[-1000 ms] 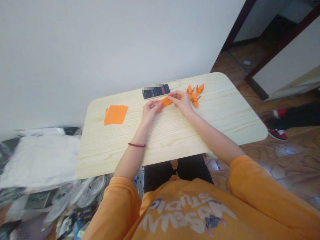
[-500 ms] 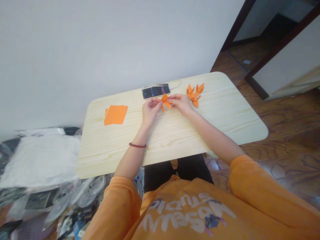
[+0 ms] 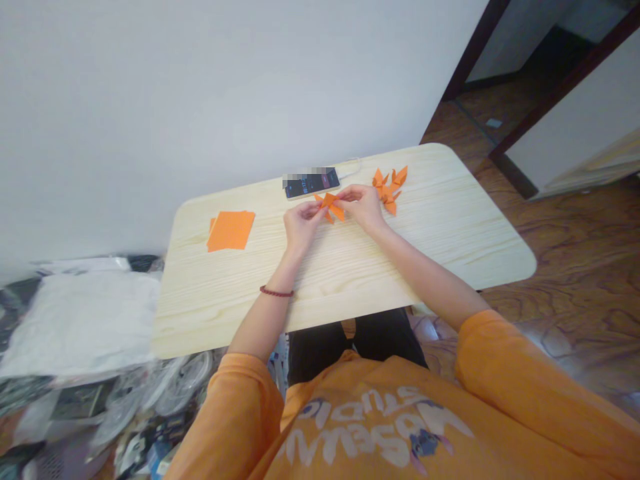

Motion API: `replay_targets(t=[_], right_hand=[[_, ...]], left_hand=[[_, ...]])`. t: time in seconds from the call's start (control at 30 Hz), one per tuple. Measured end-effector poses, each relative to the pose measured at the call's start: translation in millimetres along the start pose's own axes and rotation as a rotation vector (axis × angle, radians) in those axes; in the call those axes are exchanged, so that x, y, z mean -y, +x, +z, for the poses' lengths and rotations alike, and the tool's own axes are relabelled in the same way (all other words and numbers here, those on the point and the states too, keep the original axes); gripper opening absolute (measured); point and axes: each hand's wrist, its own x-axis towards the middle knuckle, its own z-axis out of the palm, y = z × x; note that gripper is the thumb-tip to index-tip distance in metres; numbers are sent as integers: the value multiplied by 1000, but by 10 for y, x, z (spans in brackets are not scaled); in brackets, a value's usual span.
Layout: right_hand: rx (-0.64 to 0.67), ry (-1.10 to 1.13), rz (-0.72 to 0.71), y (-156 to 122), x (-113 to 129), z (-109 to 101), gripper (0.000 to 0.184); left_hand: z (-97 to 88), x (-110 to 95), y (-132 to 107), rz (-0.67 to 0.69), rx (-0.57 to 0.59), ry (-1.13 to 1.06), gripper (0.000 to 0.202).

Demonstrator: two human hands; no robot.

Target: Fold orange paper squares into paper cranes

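Observation:
Between my two hands is a small orange origami crane (image 3: 331, 202), with pointed flaps sticking out above and below. My left hand (image 3: 301, 223) pinches its left side between thumb and fingers. On the other side my right hand (image 3: 364, 205) grips its right part with the fingertips. Part of the paper is covered by my fingers. Just right of my right hand lies a cluster of folded orange origami cranes (image 3: 389, 189). Farther left, a small stack of square orange paper sheets (image 3: 231, 230) rests flat.
A phone (image 3: 313, 183) with a white cable (image 3: 353, 170) lies at the back of the pale wooden table (image 3: 345, 280), against the wall. Bagged items and a white package (image 3: 83, 320) crowd the floor at left. A doorway opens at the far right.
The folded paper has turned slightly in my fingers, and its points show more on both sides. My hands stay in nearly the same place.

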Motion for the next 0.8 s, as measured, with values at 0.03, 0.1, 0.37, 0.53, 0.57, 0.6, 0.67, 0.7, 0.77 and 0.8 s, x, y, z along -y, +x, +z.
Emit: replay_targets(t=[0.03, 0.1, 0.37, 0.53, 0.57, 0.6, 0.67, 0.7, 0.77, 0.8], right_hand=[[0, -26, -9, 5, 0, -1, 16], [1, -57, -28, 9, 1, -3, 15], [-1, -115, -153, -46, 14, -1, 12], [9, -182, -267, -147, 87, 0, 11], [4, -201, -282, -166, 101, -1, 12], [-2, -224, -299, -183, 111, -2, 12], [-22, -273, -339, -203, 115, -2, 13], [-35, -298, -363, -208, 109, -1, 14], [-60, -340, -413, -208, 86, 6, 15], [-71, -357, -437, -206, 73, 11, 15]], left_hand=[[2, 8, 2, 2, 11, 0, 23], [6, 26, 5, 9, 23, 6, 24], [26, 8, -18, 43, -33, 38, 22], [36, -17, -57, 97, -57, 55, 11], [39, -16, -63, 109, -63, 57, 11], [43, -14, -69, 119, -70, 58, 11], [53, -9, -78, 128, -82, 54, 10], [60, -7, -82, 132, -84, 53, 10], [72, -4, -89, 143, -82, 54, 10], [76, -3, -93, 153, -81, 59, 10]])
